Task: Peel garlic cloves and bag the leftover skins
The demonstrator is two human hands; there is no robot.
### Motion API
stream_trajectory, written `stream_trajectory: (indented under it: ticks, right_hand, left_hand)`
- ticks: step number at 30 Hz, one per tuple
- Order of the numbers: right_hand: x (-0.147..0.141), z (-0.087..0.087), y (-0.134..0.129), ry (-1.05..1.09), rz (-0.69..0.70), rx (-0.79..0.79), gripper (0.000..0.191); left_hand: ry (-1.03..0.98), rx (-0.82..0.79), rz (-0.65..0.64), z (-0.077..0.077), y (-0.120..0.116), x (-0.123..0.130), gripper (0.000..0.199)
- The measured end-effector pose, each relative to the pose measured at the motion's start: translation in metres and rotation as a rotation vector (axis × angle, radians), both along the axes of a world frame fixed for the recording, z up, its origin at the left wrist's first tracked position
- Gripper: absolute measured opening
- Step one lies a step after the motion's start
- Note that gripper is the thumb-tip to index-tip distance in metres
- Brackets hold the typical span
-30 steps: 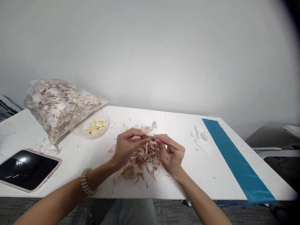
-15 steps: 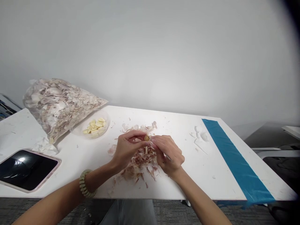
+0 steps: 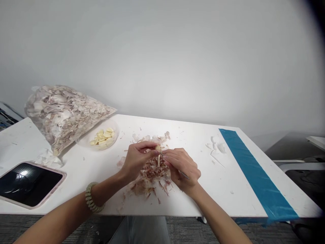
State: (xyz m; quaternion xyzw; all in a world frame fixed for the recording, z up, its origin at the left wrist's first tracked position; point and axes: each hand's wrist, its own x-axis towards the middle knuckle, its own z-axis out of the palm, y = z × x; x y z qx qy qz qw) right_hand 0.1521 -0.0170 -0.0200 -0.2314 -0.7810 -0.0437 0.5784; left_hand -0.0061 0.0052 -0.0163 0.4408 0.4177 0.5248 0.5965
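Note:
Between the thumb and fingers of my left hand [image 3: 138, 156] is a garlic clove [image 3: 157, 148], its pale yellowish end showing. My right hand [image 3: 183, 167] is closed around a slim metal tool [image 3: 184, 175]. The tool's handle end sticks out below my palm and its tip meets the clove; whether it is a small knife or tweezers I cannot tell. Under both hands lies a heap of brown and purplish garlic skins [image 3: 153, 173]. Peeled garlic cloves [image 3: 103, 135] lie in a clear round plastic bowl [image 3: 115, 130], left of and beyond my left hand.
A large clear bag stuffed with garlic skins [image 3: 63, 112] leans over the bowl's left side. At the left front lie a phone [image 3: 31, 183] and crumpled white tissue [image 3: 48, 158]. White scraps [image 3: 215, 145] lie near blue tape [image 3: 251, 166] on the right of the white table [image 3: 193, 203].
The clove has turned and shifted slightly left, and its pale end now shows. My right hand has tilted a little, showing more of the tool's handle end and its tip.

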Motion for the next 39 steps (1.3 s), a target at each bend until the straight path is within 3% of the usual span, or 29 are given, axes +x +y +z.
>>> stream_trajectory:
  ticks: [11, 18, 23, 33, 39]
  right_hand:
    - [0.001, 0.001, 0.002, -0.027, -0.026, -0.018, 0.033]
    - [0.0, 0.002, -0.001, -0.099, 0.005, -0.024, 0.026]
    - [-0.002, 0.002, -0.001, -0.068, 0.054, -0.071, 0.024]
    - [-0.003, 0.004, 0.001, 0.141, -0.041, -0.282, 0.018]
    - [-0.002, 0.004, 0.002, 0.15, -0.103, -0.292, 0.019]
  left_hand:
    - [-0.219, -0.182, -0.14, 0.006, 0.003, -0.001, 0.027]
    - [-0.321, -0.272, -0.098, 0.009, 0.013, -0.003, 0.021]
    - [-0.354, -0.259, -0.038, 0.008, 0.021, -0.01, 0.024]
    - [-0.309, -0.185, -0.272, 0.003, 0.013, -0.005, 0.02]
    - [-0.291, -0.228, -0.251, 0.002, 0.012, -0.004, 0.024]
